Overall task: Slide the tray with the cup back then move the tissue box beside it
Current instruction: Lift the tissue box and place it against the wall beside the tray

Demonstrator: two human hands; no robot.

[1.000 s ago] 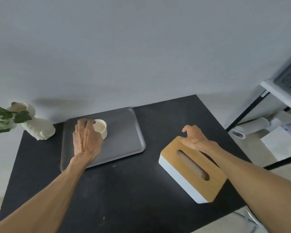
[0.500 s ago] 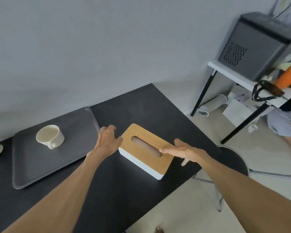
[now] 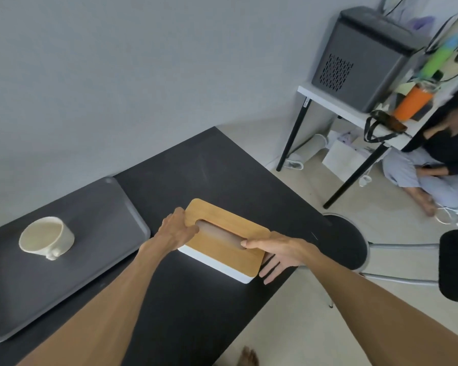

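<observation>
Left hand [image 3: 175, 231]: clamped on the tissue box's near-left end, thumb on the wooden lid.
Right hand [image 3: 277, 253]: thumb on lid, fingers spread at the right end.
Tissue box [image 3: 222, 240]: between both hands, on black table [image 3: 196, 307].
Tray [image 3: 103, 212]: left of the grip, carrying the cup [image 3: 46, 238].

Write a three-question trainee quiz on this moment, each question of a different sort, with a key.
1. True or false: the cup stands on the tray.
2. Which hands touch the tissue box? A) left hand only B) right hand only C) both
3. Fill in: the tissue box lies to the ____ of the tray in the head view.

Key: 1 true. 2 C: the left hand grips its left end and the right hand its right end. 3 right, with a strip of bare black table between them.
</observation>
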